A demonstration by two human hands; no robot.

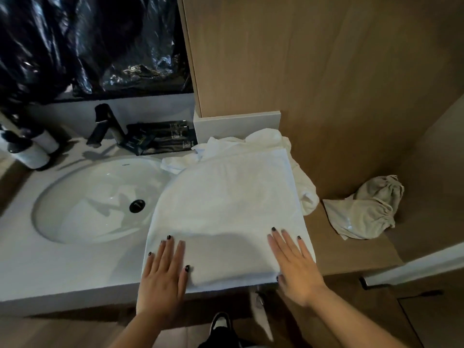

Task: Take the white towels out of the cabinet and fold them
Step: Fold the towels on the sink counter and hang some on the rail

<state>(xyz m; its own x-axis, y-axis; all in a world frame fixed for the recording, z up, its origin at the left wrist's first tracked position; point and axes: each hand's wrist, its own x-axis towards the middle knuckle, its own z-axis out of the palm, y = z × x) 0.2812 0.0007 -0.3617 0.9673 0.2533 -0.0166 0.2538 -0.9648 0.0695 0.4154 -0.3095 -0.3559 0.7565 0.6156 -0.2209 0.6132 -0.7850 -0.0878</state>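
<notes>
While our left hand and right hand lie flat at the near edge of the table, each grip slack with fingers straight and closed round nothing, they press the near corners of a white towel folded into a neat rectangle, its left part overlapping the sink. Beyond it, a crumpled heap of white towels lies unfolded against the cabinet; we judge one towel nearly finished and the rest yet to fold.
</notes>
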